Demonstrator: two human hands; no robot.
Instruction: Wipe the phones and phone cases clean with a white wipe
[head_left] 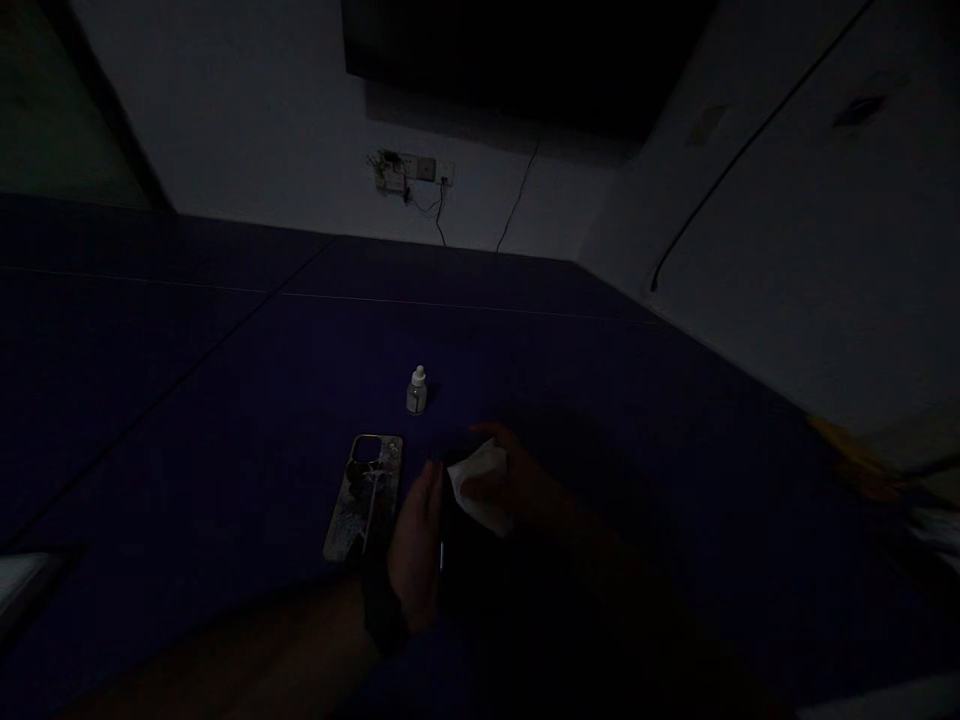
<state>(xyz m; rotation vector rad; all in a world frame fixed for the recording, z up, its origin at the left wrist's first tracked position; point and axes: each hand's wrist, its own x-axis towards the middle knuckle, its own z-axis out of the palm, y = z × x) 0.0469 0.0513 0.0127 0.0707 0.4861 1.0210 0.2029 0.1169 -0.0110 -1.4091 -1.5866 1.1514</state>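
The light is very dim. My left hand (418, 540), with a dark band at the wrist, is closed along the side of a dark slab that looks like a phone (454, 560); a thin bright line shows on its edge, and most of its outline is lost in shadow. A white tissue (481, 484) is pinched in my right hand (508, 480) at the upper part of the phone. To the left of my left hand lies a patterned phone case (367, 500) with a camera cutout. Beyond my hands a small clear bottle (417, 392) with a white cap stands upright.
Everything rests on a dark blue surface (225, 400). A pale, dark-edged object (26, 585) lies at the left edge, and a yellowish item (855, 455) at the right. Behind are wall sockets (416, 168) with cables and a dark screen (517, 60).
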